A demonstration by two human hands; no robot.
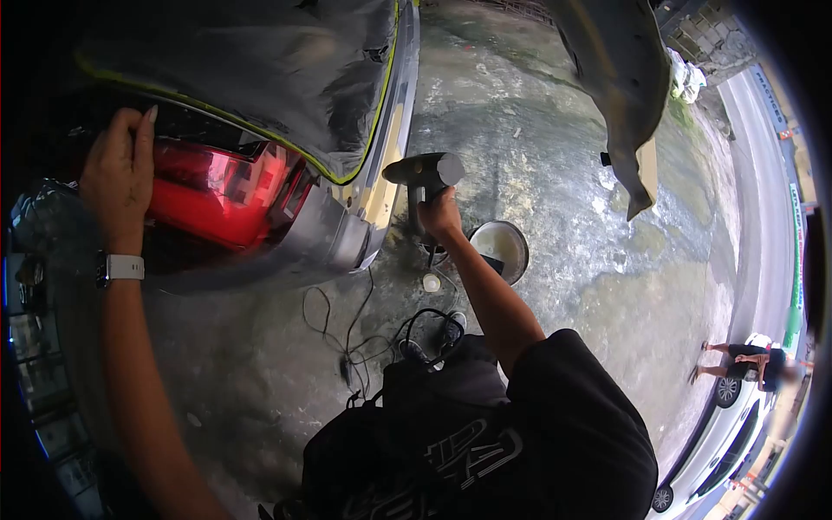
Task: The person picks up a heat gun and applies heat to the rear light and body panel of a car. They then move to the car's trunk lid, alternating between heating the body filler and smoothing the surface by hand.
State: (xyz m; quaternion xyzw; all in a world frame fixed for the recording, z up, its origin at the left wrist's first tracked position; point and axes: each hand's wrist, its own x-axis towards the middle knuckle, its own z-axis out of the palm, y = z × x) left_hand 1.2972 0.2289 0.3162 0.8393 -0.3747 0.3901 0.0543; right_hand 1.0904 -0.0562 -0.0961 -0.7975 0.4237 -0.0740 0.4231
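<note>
Points the blower [423,167] at the car body [325,230] with closed right hand [440,213], seemingly needing steady aim, with left hand [121,169] of unclear grip beside the red tail light [204,191].

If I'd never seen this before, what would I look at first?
Probably the shiny red car light on the left, with the left hand at its end. Near the middle, the right hand grips a dark tool with a fat barrel. A white car sits at the bottom right.
</note>
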